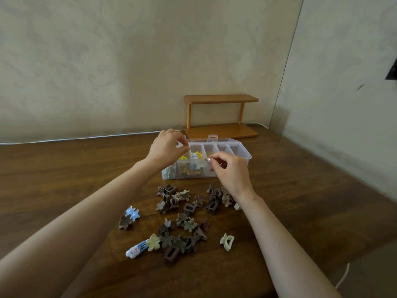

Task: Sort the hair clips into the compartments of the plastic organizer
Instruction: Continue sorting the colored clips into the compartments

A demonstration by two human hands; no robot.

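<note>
You will find no text, label, brand, number or sign that can be read here. The plastic organizer shows no lettering on its clear walls, and the hair clips on the bench are too small for you to make out any marking on them.

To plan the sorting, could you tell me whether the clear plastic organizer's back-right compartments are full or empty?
Empty, seemingly: the clear plastic organizer shows bare plastic there; coloured hair clips sit further left.
</note>
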